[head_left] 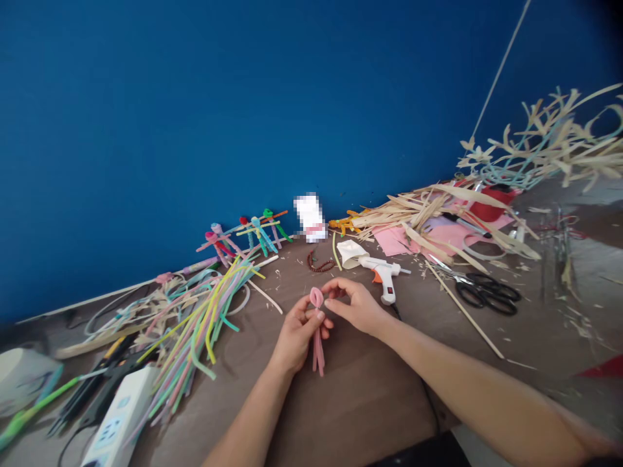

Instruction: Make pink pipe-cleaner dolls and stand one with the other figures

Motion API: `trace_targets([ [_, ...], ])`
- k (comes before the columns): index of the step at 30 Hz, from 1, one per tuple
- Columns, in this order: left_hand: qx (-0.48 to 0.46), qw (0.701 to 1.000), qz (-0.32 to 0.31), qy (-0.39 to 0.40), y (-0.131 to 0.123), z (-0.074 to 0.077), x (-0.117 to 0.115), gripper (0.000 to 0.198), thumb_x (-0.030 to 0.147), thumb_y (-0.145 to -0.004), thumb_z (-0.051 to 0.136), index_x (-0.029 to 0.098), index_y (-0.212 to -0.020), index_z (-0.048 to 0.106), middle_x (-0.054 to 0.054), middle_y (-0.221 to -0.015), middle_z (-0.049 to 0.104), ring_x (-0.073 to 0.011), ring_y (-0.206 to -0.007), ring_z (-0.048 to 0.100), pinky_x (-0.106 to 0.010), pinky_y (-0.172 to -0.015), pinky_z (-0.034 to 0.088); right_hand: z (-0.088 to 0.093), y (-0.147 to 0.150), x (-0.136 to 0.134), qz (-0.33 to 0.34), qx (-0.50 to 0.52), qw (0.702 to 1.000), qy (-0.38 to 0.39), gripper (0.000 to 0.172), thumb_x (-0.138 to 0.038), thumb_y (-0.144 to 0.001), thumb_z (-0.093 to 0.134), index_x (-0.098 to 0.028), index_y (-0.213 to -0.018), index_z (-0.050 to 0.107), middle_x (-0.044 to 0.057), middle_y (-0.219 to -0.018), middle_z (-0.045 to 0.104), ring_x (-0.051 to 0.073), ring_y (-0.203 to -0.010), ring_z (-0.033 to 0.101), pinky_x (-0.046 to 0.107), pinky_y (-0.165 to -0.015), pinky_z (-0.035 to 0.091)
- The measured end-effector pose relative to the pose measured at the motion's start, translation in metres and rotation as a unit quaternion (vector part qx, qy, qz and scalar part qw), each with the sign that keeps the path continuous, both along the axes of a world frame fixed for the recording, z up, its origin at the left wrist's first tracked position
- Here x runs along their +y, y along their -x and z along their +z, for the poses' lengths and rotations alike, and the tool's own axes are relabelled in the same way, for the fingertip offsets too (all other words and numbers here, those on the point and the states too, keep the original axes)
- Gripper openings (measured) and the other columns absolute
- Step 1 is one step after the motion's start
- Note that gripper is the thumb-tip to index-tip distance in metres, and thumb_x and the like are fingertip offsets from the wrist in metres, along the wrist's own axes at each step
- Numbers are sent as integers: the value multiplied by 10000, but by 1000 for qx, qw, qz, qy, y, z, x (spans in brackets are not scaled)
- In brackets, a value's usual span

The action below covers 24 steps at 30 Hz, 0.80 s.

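Pink pipe cleaners (318, 353), bent into a small loop at the top with their ends hanging down, are pinched between the thumb and fingers of my left hand (298, 327). Close to the right side of that loop is my right hand (354, 303), its thumb and forefinger curved and apart. Whether its fingertips touch the loop I cannot tell. Just beyond my hands lies a white glue gun (387, 275) with an orange trigger, its nozzle pointing right. Scissors (487, 292) with black handles rest farther right.
Loose pastel pipe cleaners (195, 337) spread at the left, near a white power strip (119, 415). Small pipe-cleaner figures (257, 233) stand by the blue wall (243, 117). Beaded string (318, 264), pale dried strips (418, 211) and pink paper (389, 240) lie along the back.
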<state>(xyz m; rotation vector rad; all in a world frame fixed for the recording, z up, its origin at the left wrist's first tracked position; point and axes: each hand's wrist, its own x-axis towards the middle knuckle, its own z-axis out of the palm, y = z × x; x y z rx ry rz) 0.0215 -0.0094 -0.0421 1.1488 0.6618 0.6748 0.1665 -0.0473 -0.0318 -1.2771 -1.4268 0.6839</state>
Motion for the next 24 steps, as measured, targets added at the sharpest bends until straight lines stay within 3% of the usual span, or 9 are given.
trace_targets([
  [9, 25, 999, -41, 17, 3, -3, 3, 278, 311, -697, 596, 150, -888, 476, 0, -562, 602, -64, -415, 498, -148, -412, 355, -1, -1, 1, 107, 150, 980, 80, 141, -248, -737, 526, -140, -755, 616, 19, -731, 633, 128, -690, 562, 258, -680, 419],
  [14, -8, 999, 23, 38, -1, -7, 2, 195, 278, -670, 626, 118, -724, 529, 21, -550, 569, -43, -411, 480, -161, -441, 405, -3, -1, 1, 108, 171, 975, 90, 155, -283, -729, 545, -141, -693, 596, 0, -647, 608, 111, -624, 542, 233, -618, 413],
  [20, -39, 994, 65, 76, -3, -10, 2, 191, 262, -637, 655, 106, -683, 556, 24, -524, 564, -39, -396, 472, -169, -447, 425, -2, 2, 0, 152, 206, 963, 89, 159, -286, -741, 535, -147, -679, 581, -1, -641, 606, 116, -649, 558, 254, -677, 422],
  [24, -42, 994, 89, 55, -4, -11, 1, 182, 262, -636, 651, 109, -670, 560, 25, -519, 565, -41, -396, 473, -166, -437, 413, -5, 3, 1, 143, 209, 963, 96, 163, -291, -740, 534, -144, -721, 604, 4, -660, 613, 121, -650, 559, 260, -682, 421],
])
